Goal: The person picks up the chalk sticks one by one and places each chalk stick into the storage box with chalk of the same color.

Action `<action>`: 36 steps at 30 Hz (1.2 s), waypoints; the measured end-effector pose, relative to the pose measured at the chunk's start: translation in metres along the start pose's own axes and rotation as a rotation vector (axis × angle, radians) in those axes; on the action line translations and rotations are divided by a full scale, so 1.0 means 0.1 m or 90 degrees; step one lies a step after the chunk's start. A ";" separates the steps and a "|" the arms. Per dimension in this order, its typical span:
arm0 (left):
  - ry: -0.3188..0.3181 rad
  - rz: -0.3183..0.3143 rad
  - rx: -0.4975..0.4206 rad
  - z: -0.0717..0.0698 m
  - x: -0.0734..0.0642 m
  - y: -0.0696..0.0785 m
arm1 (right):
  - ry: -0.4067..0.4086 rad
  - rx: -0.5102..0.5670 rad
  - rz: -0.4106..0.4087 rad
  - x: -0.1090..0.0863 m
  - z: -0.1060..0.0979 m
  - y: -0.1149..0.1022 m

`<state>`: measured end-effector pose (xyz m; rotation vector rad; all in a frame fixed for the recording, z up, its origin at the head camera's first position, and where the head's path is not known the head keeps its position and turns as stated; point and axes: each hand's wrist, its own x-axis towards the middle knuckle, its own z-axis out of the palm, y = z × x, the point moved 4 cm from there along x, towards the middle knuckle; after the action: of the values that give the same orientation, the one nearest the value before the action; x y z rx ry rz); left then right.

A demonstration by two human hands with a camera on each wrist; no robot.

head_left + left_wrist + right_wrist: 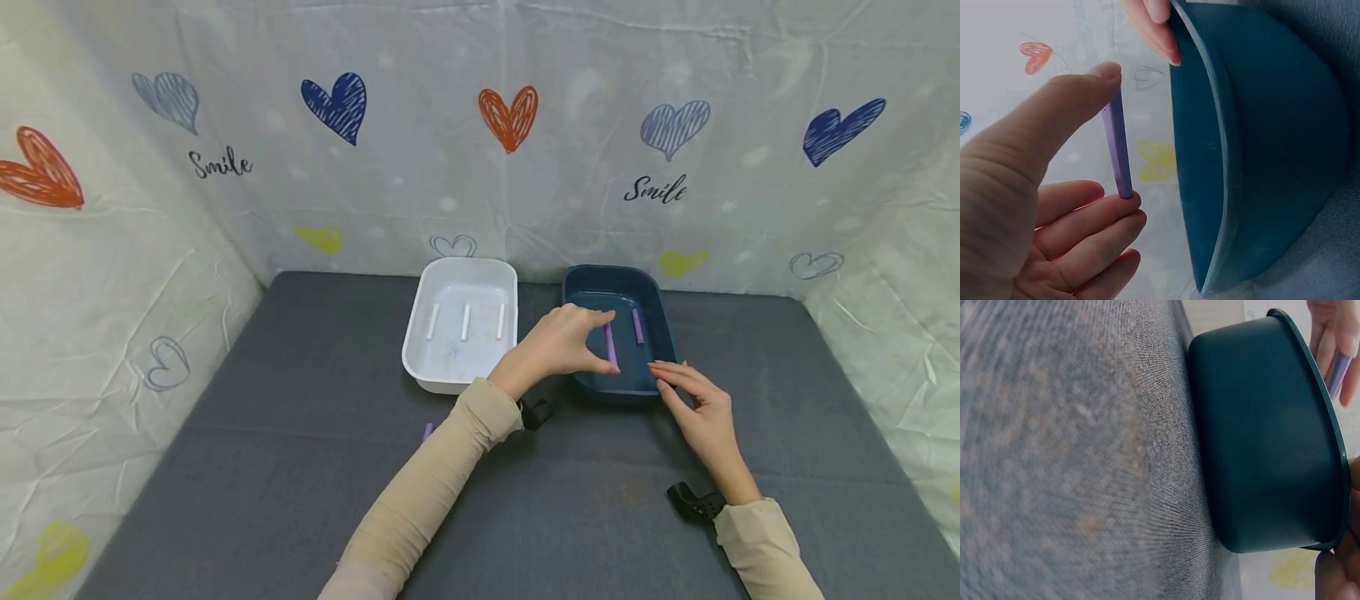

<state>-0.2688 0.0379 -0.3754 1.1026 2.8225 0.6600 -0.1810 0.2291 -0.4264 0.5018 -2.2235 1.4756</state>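
My left hand (566, 339) is over the dark teal tray (663, 321). It pinches a purple chalk stick (1117, 147) by its ends, thumb at one end and fingertips at the other. Another purple chalk stick (637, 326) lies on the tray's floor, to the right of the held one. At the tray's near right corner, my right hand (701, 408) pinches the rim between thumb and fingers. In the right wrist view, the fingers (1354, 506) of this hand show only partly, at the frame's edge.
Left of the teal tray stands a white tray (412, 350) with three white chalk sticks (466, 323) lying apart. The tip of a purple stick (428, 431) shows on the grey tabletop (300, 467), beside my left sleeve. A heart-printed cloth (570, 200) hangs behind the table.
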 end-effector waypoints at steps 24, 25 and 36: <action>0.031 -0.036 -0.109 0.07 0.59 0.00 | 0.008 -0.002 -0.010 -0.02 -0.02 0.01; 0.034 -0.046 -0.120 0.07 0.61 0.00 | 0.007 -0.008 -0.005 -0.02 -0.02 0.00; 0.078 -0.120 -0.202 0.23 0.68 -0.19 | 0.007 0.006 -0.010 -0.02 0.00 0.12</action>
<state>-0.3271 0.0783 -0.3965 0.7570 2.7378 1.1409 -0.1855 0.2341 -0.4371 0.5123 -2.2002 1.4791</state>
